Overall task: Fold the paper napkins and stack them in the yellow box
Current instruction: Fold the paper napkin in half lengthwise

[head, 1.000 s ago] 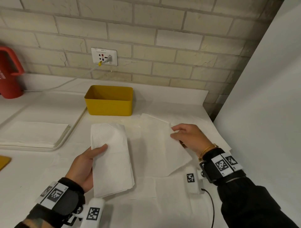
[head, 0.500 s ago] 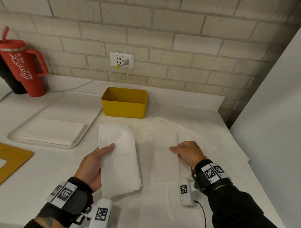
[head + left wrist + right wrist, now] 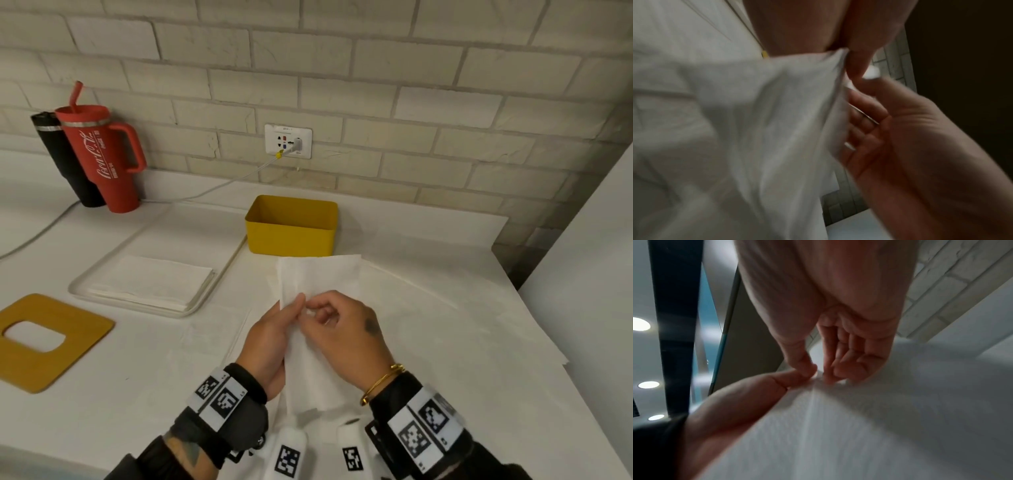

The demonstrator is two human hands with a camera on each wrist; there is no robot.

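Lower centre of the head view: napkin (image 3: 318,284) — folded, held up off the counter, left hand (image 3: 270,339) gripping its left edge, right hand (image 3: 346,335) pinching beside it. Above it — yellow box (image 3: 291,236), open.

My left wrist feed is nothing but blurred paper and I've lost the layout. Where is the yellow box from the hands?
Observer: The yellow box stands by the wall, just beyond the napkin that the left hand and right hand pinch between them.
Operator: Any napkins left to fold?
Observer: A flat stack of napkins lies in a white tray left of the box.
Operator: Anything else on that side?
Observer: A yellow lid with a cut-out lies flat, nearer than the tray.
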